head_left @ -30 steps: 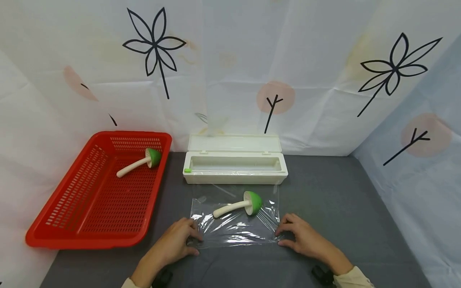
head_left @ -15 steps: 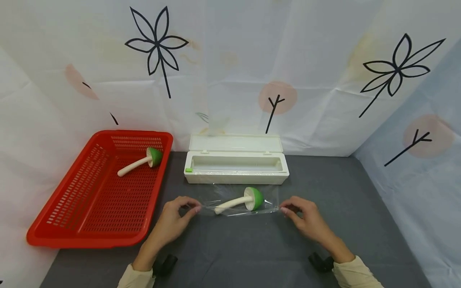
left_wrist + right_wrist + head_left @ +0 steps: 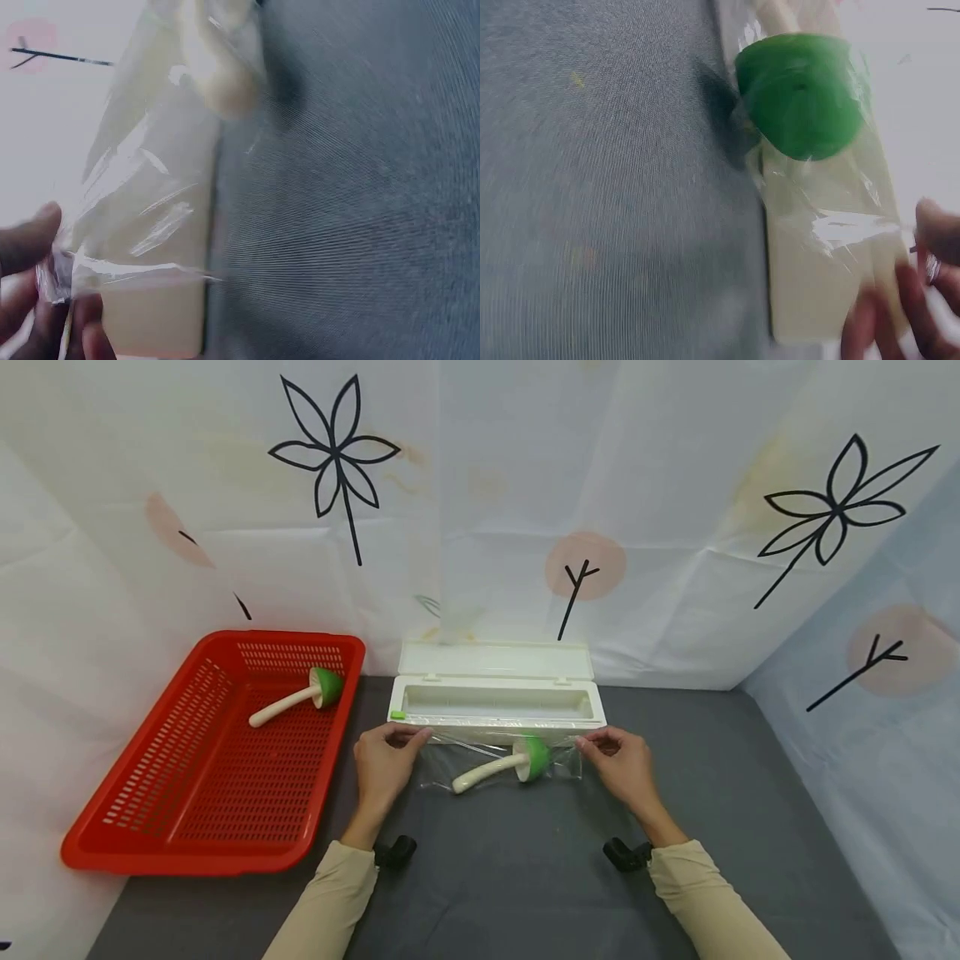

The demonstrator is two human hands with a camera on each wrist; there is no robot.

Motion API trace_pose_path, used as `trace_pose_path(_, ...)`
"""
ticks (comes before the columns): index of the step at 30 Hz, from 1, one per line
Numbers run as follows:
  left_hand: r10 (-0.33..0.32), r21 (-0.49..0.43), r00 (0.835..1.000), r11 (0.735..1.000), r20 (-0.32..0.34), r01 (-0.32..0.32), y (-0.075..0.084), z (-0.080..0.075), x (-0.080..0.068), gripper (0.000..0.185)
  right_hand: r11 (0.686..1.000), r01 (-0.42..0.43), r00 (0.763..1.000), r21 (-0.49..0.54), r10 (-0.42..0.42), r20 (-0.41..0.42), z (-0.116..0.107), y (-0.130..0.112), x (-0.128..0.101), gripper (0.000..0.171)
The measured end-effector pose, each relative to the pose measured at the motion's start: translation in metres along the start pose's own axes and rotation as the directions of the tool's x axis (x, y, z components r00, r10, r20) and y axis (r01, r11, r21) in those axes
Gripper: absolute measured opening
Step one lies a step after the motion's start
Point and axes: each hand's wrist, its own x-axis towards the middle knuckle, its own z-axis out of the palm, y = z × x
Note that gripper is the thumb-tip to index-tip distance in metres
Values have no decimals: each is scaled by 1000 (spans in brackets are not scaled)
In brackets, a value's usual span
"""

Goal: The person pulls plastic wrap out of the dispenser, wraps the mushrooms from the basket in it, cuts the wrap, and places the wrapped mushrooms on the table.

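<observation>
A toy mushroom with a green cap and cream stem (image 3: 495, 768) lies in a fold of clear plastic wrap (image 3: 161, 202) in front of the white dispenser box (image 3: 497, 702). My left hand (image 3: 384, 767) pinches the wrap's left corner near the box's front edge. At the right corner, my right hand (image 3: 621, 767) pinches the film between thumb and fingers. Wrap covers the green cap (image 3: 799, 97) in the right wrist view. The box's lid stands up at the back.
To the left is a red plastic basket (image 3: 300, 847) holding a second green-capped mushroom (image 3: 300, 695). Dark grey cloth (image 3: 510, 877) covers the table. A patterned white curtain (image 3: 480, 485) hangs behind the box.
Both hands have lifted the wrap's near edge off the table and carried it away from the body, over the mushroom to the box's front. The mushroom has shifted slightly toward the box.
</observation>
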Motion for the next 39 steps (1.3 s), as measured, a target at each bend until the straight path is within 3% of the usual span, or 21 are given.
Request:
trace_pose_path(4,-78,96,994,992,-79,86,-5,10,-1,29,993,-116,992,-26,115,-51,14,-2,2,23)
trace_pose_path(7,-103,112,989,987,-103,114,-9,16,-1,34,971,-222,974,85,225,-33,21,-3,2,25)
trace_pose_path(9,-116,84,988,989,-105,125,-11,18,-2,36,937,-278,958,210,287,-13,25,-3,4,24)
trace_pose_path(12,-174,15,981,984,-90,176,-12,19,-3,37,858,-336,934,387,355,24,27,-4,6,28)
trace_pose_path(15,-256,-63,966,965,-39,253,-11,18,-4,38,818,-366,921,443,388,42,26,-7,6,39)
trace_pose_path(18,-294,-98,953,949,68,300,-8,13,-2,37,828,-398,913,394,400,81,22,-10,6,43)
trace_pose_path(23,-255,-161,937,941,239,297,1,2,10,22,875,-381,924,299,347,162,10,-11,12,34)
trace_pose_path(28,-245,-226,930,924,273,309,5,-2,20,24,907,-314,946,282,276,167,0,-12,20,30)
trace_pose_path(33,-241,-236,928,921,284,311,8,-4,24,24,921,-276,957,275,238,164,-2,-14,23,28)
trace_pose_path(39,-206,-305,940,908,274,288,19,-8,32,23,911,-195,979,365,159,127,-4,-18,29,27)
